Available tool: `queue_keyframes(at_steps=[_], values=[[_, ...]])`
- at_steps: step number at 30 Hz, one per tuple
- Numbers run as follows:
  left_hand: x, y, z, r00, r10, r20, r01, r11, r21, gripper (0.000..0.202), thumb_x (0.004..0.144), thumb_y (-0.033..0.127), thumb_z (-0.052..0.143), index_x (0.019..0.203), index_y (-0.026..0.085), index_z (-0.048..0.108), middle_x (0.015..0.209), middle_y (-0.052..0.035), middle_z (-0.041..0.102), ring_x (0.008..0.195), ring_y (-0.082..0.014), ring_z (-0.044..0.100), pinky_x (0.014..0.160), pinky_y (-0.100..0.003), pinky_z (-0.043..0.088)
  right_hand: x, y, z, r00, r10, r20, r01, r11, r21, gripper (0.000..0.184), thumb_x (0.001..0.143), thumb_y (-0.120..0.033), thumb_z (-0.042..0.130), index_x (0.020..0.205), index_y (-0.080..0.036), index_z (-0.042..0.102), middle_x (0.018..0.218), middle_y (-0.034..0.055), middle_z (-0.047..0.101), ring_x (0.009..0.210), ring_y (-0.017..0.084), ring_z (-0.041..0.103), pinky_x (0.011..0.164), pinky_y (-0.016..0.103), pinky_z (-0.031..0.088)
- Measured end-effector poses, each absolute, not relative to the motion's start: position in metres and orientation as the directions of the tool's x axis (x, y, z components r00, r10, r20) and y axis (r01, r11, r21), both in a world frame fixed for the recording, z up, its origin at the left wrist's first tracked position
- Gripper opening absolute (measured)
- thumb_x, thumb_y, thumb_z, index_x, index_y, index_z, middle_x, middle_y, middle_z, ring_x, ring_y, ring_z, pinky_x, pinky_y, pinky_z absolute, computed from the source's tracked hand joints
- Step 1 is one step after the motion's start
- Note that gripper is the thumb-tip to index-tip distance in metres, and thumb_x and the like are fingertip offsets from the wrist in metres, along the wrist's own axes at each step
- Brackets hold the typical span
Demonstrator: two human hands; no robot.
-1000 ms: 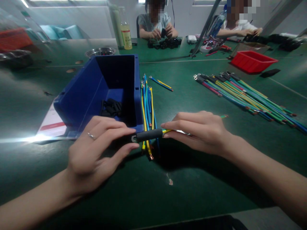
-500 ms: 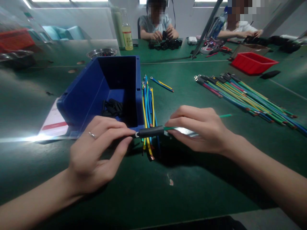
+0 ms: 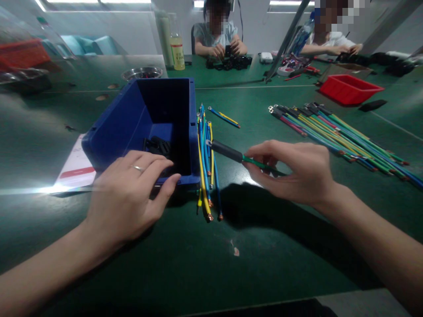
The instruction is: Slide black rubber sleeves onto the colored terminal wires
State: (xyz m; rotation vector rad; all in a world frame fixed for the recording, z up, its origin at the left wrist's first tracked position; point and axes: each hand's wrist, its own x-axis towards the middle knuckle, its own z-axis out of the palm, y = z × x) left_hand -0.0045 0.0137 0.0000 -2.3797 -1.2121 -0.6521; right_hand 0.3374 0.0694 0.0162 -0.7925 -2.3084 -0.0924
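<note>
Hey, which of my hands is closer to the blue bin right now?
Left. The left hand is at the near edge of the blue bin; the right hand is farther off, rightward past the wires, holding a green wire.

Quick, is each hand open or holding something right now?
Left hand: open, nothing seen in it, by the blue bin.
Right hand: closed on a green wire with a black sleeve at its end.
</note>
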Motion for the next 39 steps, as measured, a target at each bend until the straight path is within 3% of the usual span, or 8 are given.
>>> queue_keyframes(at_steps=[3,7,11,16,20,24,32,39], values=[[-0.006,0.016,-0.002,0.516,0.661,0.544,0.826,-0.552,-0.112,0.045,0.126,0.041,0.044,0.116,0.014,0.079,0.103,-0.0140,0.085,0.088,-0.0316,0.077,0.074,-0.045,0.054,0.334,0.071,0.020,-0.497,0.667,0.556,0.636,0.715,-0.290,0.009,0.104,-0.023,0.073,0.096,-0.025,0.075,0.067,-0.0056,0.069,0.053,0.012,0.061,0.059,0.027,0.045],[-0.004,0.015,-0.001,0.545,0.651,0.528,0.809,-0.574,-0.126,0.053,0.128,0.043,0.038,0.106,0.019,0.079,0.089,-0.0080,0.082,0.072,-0.0270,0.071,0.066,-0.043,0.049,0.325,0.076,0.021,-0.378,0.890,0.256,0.760,0.456,-0.464,0.015,0.100,-0.023,0.078,0.087,-0.024,0.070,0.063,-0.0048,0.064,0.054,0.013,0.057,0.060,0.028,0.042],[-0.001,0.015,0.001,0.540,0.654,0.530,0.814,-0.566,-0.131,0.054,0.128,0.042,0.037,0.103,0.019,0.079,0.083,-0.0061,0.078,0.070,-0.0262,0.068,0.065,-0.042,0.046,0.316,0.081,0.021,-0.224,0.974,-0.043,0.937,0.203,-0.286,0.011,0.109,-0.026,0.075,0.098,-0.021,0.075,0.086,0.0068,0.080,0.075,0.021,0.070,0.065,0.031,0.042],[0.001,0.015,0.003,0.546,0.654,0.524,0.814,-0.562,-0.146,0.057,0.128,0.041,0.035,0.096,0.019,0.077,0.078,-0.0050,0.071,0.067,-0.0253,0.062,0.063,-0.042,0.042,0.311,0.082,0.025,-0.114,0.977,-0.181,0.993,0.119,0.015,0.026,0.121,-0.038,0.060,0.124,-0.019,0.078,0.112,0.0162,0.086,0.093,0.030,0.079,0.066,0.034,0.041],[0.001,0.014,0.002,0.554,0.650,0.519,0.812,-0.559,-0.167,0.057,0.129,0.039,0.034,0.096,0.019,0.076,0.078,-0.0045,0.071,0.068,-0.0247,0.062,0.064,-0.042,0.043,0.326,0.085,0.033,-0.192,0.952,-0.238,0.981,0.188,-0.039,0.024,0.115,-0.040,0.069,0.122,-0.019,0.079,0.118,0.0134,0.087,0.097,0.028,0.080,0.072,0.034,0.048],[0.001,0.014,0.001,0.552,0.640,0.534,0.816,-0.546,-0.190,0.055,0.129,0.040,0.034,0.095,0.021,0.074,0.079,-0.0039,0.072,0.067,-0.0237,0.061,0.063,-0.041,0.044,0.345,0.089,0.043,-0.233,0.876,-0.423,0.972,0.200,-0.121,0.019,0.103,-0.037,0.075,0.105,-0.021,0.086,0.098,0.0085,0.086,0.082,0.025,0.079,0.068,0.033,0.049],[-0.002,0.013,0.000,0.519,0.665,0.538,0.823,-0.559,-0.102,0.053,0.129,0.047,0.036,0.101,0.025,0.075,0.082,-0.0019,0.079,0.067,-0.0227,0.068,0.063,-0.041,0.046,0.334,0.088,0.041,-0.161,0.935,-0.317,0.976,0.199,0.090,0.031,0.115,-0.038,0.057,0.109,-0.022,0.083,0.107,0.0111,0.087,0.089,0.027,0.078,0.068,0.035,0.042],[-0.002,0.015,0.000,0.536,0.654,0.535,0.809,-0.579,-0.103,0.055,0.128,0.045,0.036,0.098,0.023,0.076,0.078,-0.0021,0.075,0.064,-0.0230,0.064,0.061,-0.042,0.047,0.353,0.095,0.046,-0.028,0.957,-0.290,0.985,0.076,0.155,0.028,0.114,-0.036,0.062,0.111,-0.024,0.086,0.115,0.0128,0.088,0.095,0.032,0.080,0.071,0.037,0.045]])
